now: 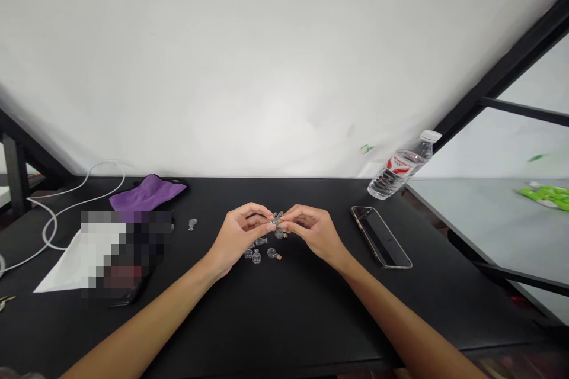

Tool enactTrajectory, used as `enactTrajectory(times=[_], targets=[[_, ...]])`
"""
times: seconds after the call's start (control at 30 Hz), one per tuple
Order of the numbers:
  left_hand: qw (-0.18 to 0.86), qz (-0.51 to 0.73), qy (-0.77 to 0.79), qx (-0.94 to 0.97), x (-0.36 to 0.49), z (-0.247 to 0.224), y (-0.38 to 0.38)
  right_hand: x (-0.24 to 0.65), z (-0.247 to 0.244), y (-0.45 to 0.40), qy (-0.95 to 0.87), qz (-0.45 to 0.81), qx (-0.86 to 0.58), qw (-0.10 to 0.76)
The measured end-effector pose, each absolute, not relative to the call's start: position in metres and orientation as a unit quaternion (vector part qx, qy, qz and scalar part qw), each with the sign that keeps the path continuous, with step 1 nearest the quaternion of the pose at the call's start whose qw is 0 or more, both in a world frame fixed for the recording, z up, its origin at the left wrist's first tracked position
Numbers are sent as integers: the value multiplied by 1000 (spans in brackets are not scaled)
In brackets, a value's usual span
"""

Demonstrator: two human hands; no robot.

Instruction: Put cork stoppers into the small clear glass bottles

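Observation:
My left hand (242, 231) and my right hand (309, 228) meet over the middle of the black table (284, 320). Between their fingertips is a tiny clear glass bottle (276, 221); my left fingers pinch its glass side, and my right fingers pinch its other end, where a bit of cork colour shows. Just below the hands lie several more tiny glass bottles. One of them, a round bottle (272, 253), has a cork in its neck. Another round bottle (256, 257) shows no cork. My left hand partly covers others in the group.
A lone tiny bottle (192, 224) lies left of my left hand. Farther left are a purple cloth (149, 194), a white sheet (66, 263), a blurred dark item and a white cable (48, 231). To the right are a phone (381, 238) and a tilted water bottle (402, 167).

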State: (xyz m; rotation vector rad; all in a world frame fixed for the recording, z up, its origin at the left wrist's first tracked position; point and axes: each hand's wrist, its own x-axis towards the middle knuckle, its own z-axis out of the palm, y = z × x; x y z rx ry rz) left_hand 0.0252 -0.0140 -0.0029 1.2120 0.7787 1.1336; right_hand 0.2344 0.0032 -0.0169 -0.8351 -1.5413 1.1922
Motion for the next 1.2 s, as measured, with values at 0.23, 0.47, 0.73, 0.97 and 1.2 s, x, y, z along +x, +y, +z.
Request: enactTrajectory(times=[0.23, 0.47, 0.73, 0.97, 1.2], targets=[[586, 488, 354, 541, 26, -6, -14, 236, -18, 5, -638, 498, -343, 476], [567, 495, 362, 550, 27, -8, -12, 237, -17, 4, -644, 498, -354, 461], [568, 472, 381, 556, 26, -9, -12, 238, -13, 3, -661, 482, -356, 451], [548, 473, 380, 577, 26, -10, -12, 239, -12, 4, -665, 481, -365, 440], [541, 472, 381, 582, 25, -10, -12, 239, -10, 3, -667, 480, -365, 438]])
